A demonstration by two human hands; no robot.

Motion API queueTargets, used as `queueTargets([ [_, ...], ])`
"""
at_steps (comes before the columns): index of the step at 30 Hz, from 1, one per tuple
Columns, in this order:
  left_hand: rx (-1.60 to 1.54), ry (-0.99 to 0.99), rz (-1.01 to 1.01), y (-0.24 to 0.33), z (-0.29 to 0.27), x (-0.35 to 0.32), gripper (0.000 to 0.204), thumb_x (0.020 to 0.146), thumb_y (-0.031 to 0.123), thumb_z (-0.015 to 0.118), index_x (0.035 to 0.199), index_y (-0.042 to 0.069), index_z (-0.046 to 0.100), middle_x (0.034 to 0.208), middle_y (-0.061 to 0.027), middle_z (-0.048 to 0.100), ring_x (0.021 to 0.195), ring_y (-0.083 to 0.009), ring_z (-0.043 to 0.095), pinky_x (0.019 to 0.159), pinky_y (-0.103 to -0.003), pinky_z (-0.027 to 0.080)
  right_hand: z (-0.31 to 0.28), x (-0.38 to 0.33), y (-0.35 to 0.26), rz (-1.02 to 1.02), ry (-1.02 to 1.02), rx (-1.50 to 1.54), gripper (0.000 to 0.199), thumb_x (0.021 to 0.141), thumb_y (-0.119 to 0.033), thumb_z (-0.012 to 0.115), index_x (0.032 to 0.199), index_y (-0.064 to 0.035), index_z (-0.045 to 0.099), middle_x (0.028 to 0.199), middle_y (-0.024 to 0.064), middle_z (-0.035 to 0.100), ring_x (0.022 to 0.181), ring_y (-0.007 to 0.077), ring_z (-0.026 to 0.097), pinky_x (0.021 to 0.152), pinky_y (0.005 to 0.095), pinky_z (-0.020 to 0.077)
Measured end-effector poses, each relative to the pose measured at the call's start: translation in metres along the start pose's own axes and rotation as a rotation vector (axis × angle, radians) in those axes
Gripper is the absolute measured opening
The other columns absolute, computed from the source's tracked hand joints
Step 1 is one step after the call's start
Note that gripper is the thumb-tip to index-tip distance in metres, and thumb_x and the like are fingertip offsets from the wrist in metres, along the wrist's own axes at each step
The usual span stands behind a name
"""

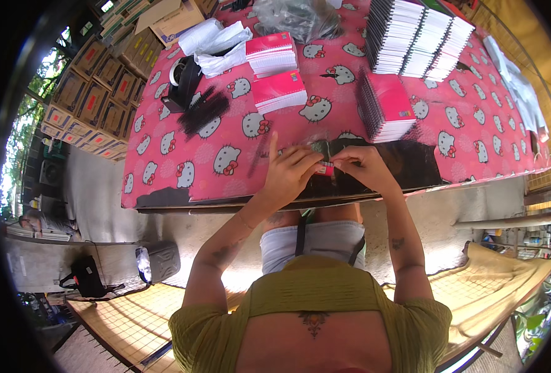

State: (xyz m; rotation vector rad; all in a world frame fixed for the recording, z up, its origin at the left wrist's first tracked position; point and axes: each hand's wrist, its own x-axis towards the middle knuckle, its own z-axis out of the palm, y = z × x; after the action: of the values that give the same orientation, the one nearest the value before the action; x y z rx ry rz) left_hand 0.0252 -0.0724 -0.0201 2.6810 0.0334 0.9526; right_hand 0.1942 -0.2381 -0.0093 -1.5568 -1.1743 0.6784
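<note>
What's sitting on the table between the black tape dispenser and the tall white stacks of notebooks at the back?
In the head view, two small stacks of pink notebooks lie between the tape dispenser and the tall stacks.

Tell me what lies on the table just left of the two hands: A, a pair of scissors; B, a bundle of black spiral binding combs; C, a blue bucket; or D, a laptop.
B: black binding combs lie on the pink table cover, left of the left hand and the right hand.

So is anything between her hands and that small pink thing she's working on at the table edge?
Nothing visible. Both the left hand and the right hand already pinch the small pink item directly; the notebook stacks sit farther back.
</note>
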Motion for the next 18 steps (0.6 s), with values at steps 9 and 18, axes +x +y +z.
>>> queueTargets([
  [9,0.026,-0.038,-0.024,0.011,-0.010,0.007,0.020,0.085,0.018,0.072,0.103,0.010,0.069,0.093,-0.0053,0.065,0.088,-0.0261,0.062,0.085,-0.043,0.043,0.023,0.011,-0.003,-0.232,0.170,-0.256,0.014,0.078,0.003,0.068,0.088,0.0011,0.058,0.078,0.0121,0.059,0.071,0.0240,0.065,0.065,0.0327,0.0506],
  [18,-0.710,0.111,-0.352,0.061,-0.044,0.125,0.033,0.091,0.020,0.069,0.118,0.003,0.065,0.116,-0.0199,0.065,0.115,-0.0320,0.061,0.099,-0.046,0.048,-0.001,-0.003,-0.087,-0.221,0.640,-0.061,0.039,0.093,-0.015,0.069,0.129,-0.0031,0.060,0.099,0.0107,0.065,0.094,0.0204,0.064,0.078,0.0334,0.0520],
])
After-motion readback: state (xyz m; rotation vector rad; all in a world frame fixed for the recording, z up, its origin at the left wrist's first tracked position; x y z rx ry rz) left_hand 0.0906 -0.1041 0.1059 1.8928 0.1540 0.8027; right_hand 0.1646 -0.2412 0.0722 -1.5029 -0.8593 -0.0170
